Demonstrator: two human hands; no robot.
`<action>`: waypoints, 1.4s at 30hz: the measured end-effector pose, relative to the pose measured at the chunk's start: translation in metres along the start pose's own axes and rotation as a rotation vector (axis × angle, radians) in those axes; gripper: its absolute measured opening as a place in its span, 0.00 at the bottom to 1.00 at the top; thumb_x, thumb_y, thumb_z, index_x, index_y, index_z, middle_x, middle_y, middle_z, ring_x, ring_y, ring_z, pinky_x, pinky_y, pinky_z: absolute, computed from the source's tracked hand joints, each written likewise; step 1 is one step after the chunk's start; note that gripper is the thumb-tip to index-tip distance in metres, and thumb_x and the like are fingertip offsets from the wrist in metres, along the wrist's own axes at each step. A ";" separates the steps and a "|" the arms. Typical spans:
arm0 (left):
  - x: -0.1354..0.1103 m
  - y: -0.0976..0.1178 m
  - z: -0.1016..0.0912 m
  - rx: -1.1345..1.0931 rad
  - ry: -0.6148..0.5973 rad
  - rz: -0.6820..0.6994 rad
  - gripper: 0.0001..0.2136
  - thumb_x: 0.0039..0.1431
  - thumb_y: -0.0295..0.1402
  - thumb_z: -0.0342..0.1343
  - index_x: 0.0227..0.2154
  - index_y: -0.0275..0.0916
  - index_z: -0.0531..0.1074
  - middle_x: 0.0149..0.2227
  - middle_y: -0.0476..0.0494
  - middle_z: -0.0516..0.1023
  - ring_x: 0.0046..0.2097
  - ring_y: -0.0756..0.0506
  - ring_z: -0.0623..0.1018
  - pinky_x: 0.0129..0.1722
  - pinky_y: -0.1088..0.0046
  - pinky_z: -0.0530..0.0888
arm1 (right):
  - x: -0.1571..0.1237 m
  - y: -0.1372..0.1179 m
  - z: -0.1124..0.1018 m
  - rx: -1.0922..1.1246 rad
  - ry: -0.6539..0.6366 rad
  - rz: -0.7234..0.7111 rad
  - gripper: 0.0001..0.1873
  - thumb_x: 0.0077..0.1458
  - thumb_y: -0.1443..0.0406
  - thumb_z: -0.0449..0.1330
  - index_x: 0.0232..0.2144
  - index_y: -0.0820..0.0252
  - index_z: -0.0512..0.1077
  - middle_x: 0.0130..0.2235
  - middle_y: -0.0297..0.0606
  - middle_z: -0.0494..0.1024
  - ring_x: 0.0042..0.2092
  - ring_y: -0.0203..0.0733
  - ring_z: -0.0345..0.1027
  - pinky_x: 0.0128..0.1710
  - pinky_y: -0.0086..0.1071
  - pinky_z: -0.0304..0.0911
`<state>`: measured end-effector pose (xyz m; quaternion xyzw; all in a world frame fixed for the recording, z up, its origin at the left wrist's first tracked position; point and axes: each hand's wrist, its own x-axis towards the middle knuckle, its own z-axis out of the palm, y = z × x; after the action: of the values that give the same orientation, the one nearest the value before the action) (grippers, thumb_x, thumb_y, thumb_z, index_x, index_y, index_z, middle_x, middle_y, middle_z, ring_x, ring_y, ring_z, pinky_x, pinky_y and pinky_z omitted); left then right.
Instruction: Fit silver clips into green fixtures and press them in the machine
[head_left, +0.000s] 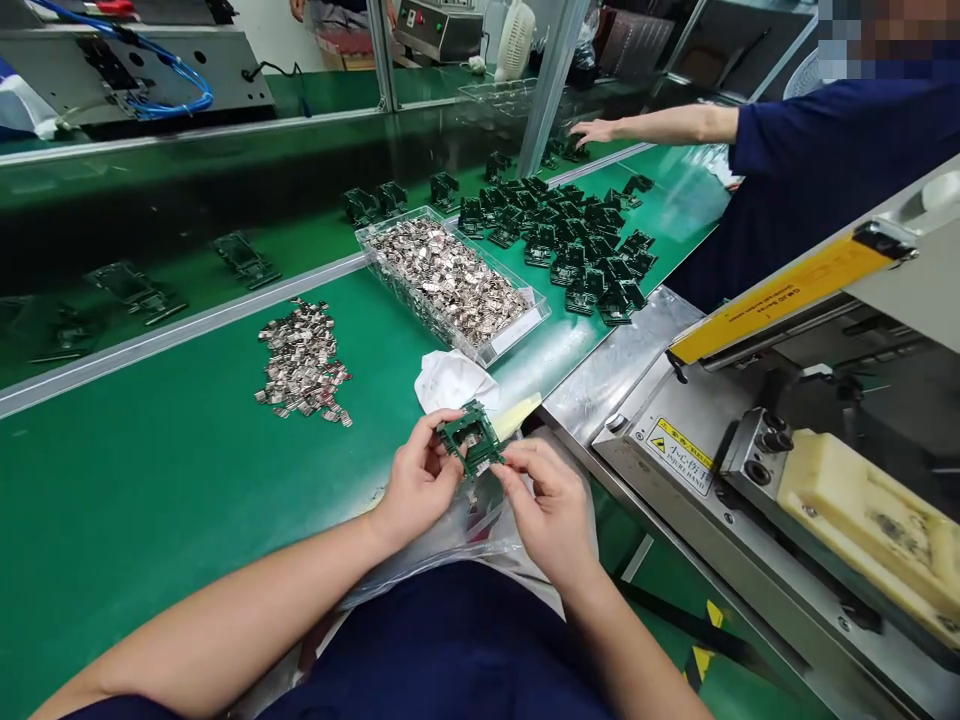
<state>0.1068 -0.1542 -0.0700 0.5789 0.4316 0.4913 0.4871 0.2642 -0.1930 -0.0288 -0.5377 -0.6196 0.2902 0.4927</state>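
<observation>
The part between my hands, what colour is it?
The part is mostly dark green, best seen in the head view.

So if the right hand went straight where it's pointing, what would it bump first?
The right hand would meet the green part it's touching; past that, maybe the crumpled white thing, but depth is unclear.

Green bench [187,480]: metal pieces [300,358], clear bin [514,337], cloth [452,382], dark-green frames [540,243].

Dark navy-blue top [465,645], plain in front.
The short left sleeve [120,709] matches; left forearm [247,605], left hand [418,485] and right hand [549,510] are bare.
</observation>
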 end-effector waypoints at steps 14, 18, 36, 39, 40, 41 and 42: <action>-0.006 0.008 0.000 0.044 -0.107 0.101 0.17 0.61 0.28 0.53 0.52 0.44 0.63 0.34 0.48 0.75 0.28 0.52 0.72 0.27 0.79 0.70 | 0.010 -0.002 0.018 -0.184 0.080 0.017 0.06 0.56 0.66 0.61 0.27 0.57 0.73 0.31 0.36 0.68 0.36 0.43 0.62 0.36 0.36 0.60; -0.007 0.009 0.001 0.040 -0.115 0.130 0.15 0.62 0.29 0.53 0.51 0.43 0.64 0.32 0.50 0.72 0.24 0.55 0.67 0.22 0.81 0.66 | 0.007 0.004 0.019 0.053 0.150 0.150 0.09 0.53 0.62 0.64 0.23 0.57 0.71 0.30 0.34 0.66 0.33 0.40 0.62 0.33 0.33 0.60; 0.007 0.048 0.046 0.015 -0.489 0.011 0.17 0.59 0.33 0.56 0.51 0.40 0.67 0.32 0.44 0.76 0.34 0.45 0.79 0.32 0.72 0.77 | -0.036 0.001 -0.077 0.117 0.034 -0.076 0.37 0.50 0.61 0.70 0.60 0.49 0.62 0.59 0.44 0.65 0.46 0.43 0.67 0.44 0.36 0.67; 0.017 0.073 0.088 0.015 -0.804 0.090 0.22 0.59 0.32 0.56 0.57 0.42 0.65 0.27 0.46 0.75 0.30 0.45 0.78 0.28 0.72 0.76 | -0.063 -0.016 -0.134 -0.062 0.070 -0.150 0.36 0.49 0.60 0.71 0.59 0.48 0.64 0.54 0.42 0.70 0.44 0.44 0.69 0.41 0.36 0.69; 0.020 0.081 0.104 -0.009 -0.874 0.116 0.25 0.59 0.32 0.57 0.59 0.43 0.63 0.30 0.44 0.77 0.31 0.45 0.79 0.29 0.71 0.77 | -0.072 -0.020 -0.154 -0.112 0.151 -0.138 0.34 0.49 0.59 0.71 0.57 0.48 0.66 0.52 0.41 0.72 0.45 0.45 0.69 0.41 0.36 0.69; 0.023 0.087 0.118 -0.029 -0.909 0.146 0.28 0.58 0.32 0.58 0.61 0.45 0.60 0.36 0.42 0.79 0.36 0.44 0.80 0.33 0.70 0.79 | -0.080 -0.022 -0.175 -0.165 0.273 -0.122 0.33 0.48 0.59 0.72 0.56 0.49 0.67 0.51 0.41 0.73 0.46 0.47 0.69 0.42 0.37 0.69; 0.027 0.090 0.131 -0.041 -0.897 0.181 0.30 0.57 0.33 0.59 0.62 0.46 0.59 0.44 0.39 0.78 0.42 0.43 0.80 0.39 0.67 0.79 | -0.086 -0.021 -0.196 -0.227 0.415 -0.102 0.34 0.48 0.59 0.72 0.56 0.50 0.67 0.51 0.42 0.73 0.48 0.48 0.69 0.43 0.38 0.69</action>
<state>0.2426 -0.1603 0.0173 0.7600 0.1156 0.2412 0.5923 0.4315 -0.3137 0.0325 -0.6055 -0.5602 0.0767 0.5601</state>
